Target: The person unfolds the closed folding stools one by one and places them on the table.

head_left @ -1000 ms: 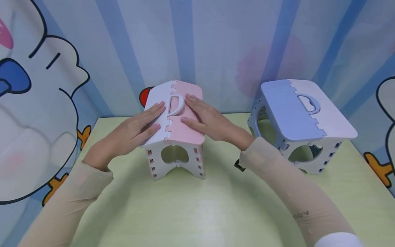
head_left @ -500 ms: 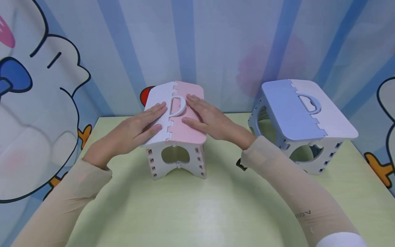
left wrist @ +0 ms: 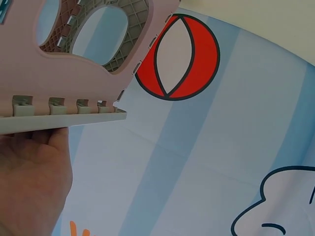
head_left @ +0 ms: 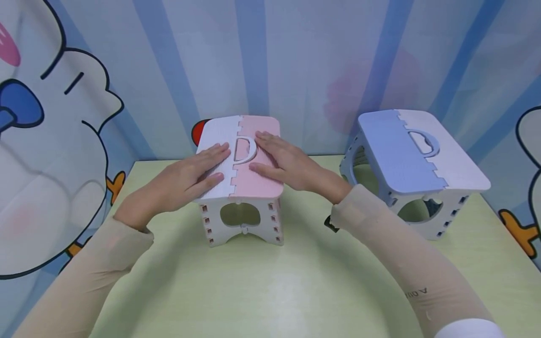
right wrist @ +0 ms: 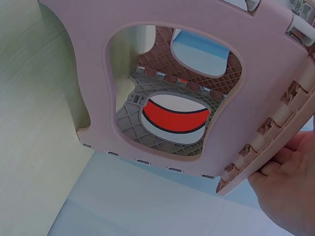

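Observation:
A pink and white folding stool (head_left: 249, 183) stands on the table, its top lying nearly flat with a white loop handle (head_left: 252, 151) in the middle. My left hand (head_left: 179, 180) rests with straight fingers on the white half of the top. On the pink half lies my right hand (head_left: 296, 164), its fingers also extended beside the handle. In the left wrist view the left hand (left wrist: 34, 172) sits against the edge panel of the top. The right wrist view has the right hand (right wrist: 290, 182) against the pink panel, with the stool's open side (right wrist: 261, 59) in front.
A second folding stool, blue and white (head_left: 405, 159), stands unfolded at the right of the pale green table (head_left: 262, 286). A small black object (head_left: 331, 224) shows beside the right sleeve. A striped cartoon curtain (head_left: 291, 70) hangs behind the table.
The pink and white top has gone from a raised ridge at its middle to nearly flat, and its front side panels have spread straighter. Both hands stay on the top.

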Motion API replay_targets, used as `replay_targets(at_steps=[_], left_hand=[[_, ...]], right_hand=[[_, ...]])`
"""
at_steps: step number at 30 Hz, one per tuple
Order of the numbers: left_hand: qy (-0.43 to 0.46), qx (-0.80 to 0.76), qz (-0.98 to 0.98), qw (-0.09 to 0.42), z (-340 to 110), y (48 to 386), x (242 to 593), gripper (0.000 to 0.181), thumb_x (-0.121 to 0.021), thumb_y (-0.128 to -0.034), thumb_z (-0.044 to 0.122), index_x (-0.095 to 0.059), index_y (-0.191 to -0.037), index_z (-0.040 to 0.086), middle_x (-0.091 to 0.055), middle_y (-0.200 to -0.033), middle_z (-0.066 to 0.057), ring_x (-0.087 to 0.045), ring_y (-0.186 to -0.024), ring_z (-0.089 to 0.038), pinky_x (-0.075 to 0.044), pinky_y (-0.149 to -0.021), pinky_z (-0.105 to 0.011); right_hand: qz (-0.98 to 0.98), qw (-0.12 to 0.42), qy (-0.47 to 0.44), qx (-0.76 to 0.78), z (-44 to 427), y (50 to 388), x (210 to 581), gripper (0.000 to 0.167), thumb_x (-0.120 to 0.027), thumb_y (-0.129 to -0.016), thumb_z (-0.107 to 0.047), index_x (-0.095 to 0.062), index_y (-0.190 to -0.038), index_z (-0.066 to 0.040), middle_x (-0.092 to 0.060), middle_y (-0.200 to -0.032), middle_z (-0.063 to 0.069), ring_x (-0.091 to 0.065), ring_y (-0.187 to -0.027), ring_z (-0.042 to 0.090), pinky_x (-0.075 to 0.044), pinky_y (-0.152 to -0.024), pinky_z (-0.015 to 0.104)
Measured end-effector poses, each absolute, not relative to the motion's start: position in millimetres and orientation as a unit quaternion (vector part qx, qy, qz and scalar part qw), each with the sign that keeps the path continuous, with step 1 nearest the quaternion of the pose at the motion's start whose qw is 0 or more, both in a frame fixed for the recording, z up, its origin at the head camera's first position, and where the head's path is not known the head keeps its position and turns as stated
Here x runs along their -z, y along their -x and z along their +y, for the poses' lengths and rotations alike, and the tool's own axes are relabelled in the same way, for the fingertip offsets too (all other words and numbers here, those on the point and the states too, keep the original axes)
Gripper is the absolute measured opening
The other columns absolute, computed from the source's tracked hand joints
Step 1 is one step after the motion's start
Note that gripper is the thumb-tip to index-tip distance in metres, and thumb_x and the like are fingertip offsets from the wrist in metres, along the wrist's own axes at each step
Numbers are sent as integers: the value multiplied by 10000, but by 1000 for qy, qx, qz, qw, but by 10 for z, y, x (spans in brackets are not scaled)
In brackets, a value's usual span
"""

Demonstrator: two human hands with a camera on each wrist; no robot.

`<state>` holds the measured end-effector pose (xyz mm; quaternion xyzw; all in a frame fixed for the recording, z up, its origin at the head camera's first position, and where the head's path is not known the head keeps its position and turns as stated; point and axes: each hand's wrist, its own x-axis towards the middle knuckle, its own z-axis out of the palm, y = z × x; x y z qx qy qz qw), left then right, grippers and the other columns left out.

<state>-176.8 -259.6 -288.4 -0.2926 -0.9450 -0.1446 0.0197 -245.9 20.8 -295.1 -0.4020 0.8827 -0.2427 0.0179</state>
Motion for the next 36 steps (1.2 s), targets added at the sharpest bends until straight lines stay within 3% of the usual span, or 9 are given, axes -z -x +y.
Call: replay_targets(at_steps=[28, 36], left_hand=[[298, 138, -944, 33, -2593, 1777, 2915, 629, -416, -1050, 463, -268, -1589, 175, -183, -1646, 25, -173, -1502, -200, -256, -1163, -530], [293, 158, -942, 50, -2599, 1783, 2914, 624, -476, -1029, 465, -329, -1572, 196, -243, -1631, 3, -192, -1499, -213, -259, -1154, -556]], right_hand=[[886, 23, 390, 249, 187, 2444, 2973, 801, -478, -1001, -555, -218, -1587, -75, -157, -1651, 64, -91, -1513, 181, -132, -1211, 400], [894, 22, 368, 253, 303, 2337, 2920, 791, -447, -1006, -581, -203, -1597, -115, -134, -1657, 34, -80, -1512, 156, -153, -1208, 410]])
